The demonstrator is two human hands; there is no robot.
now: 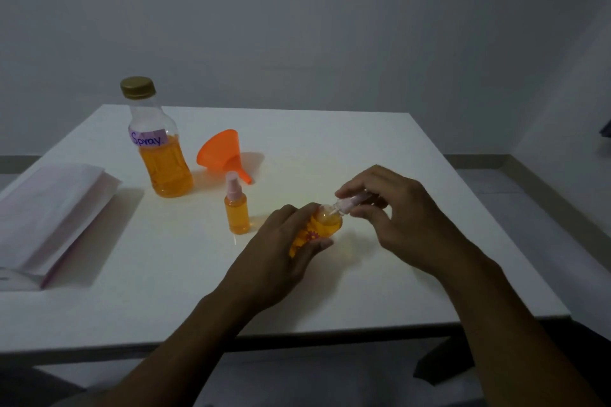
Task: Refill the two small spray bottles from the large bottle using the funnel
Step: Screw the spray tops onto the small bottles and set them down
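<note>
— Our left hand [284,241] has its grip round the tilted small bottle [325,223], mid-worktop [363,149]; our right hand [390,208] has its grip pinching the spray top [347,205].
— It looks nearly full. If the top comes free while we tilt it, liquid could spill.

The left hand [284,243] curls round the small bottle [325,221]; the right hand's [396,208] fingers [355,184] pinch its spray top [347,204].

A bare, dim indoor room, seemingly a plain home or office corner: a glossy white rectangular table [363,149] lies under the right hand [396,218], a blank grey painted wall [330,26] rises beyond it, and to its right a grey skirting strip [479,161] meets a pale tiled floor [515,201].
</note>
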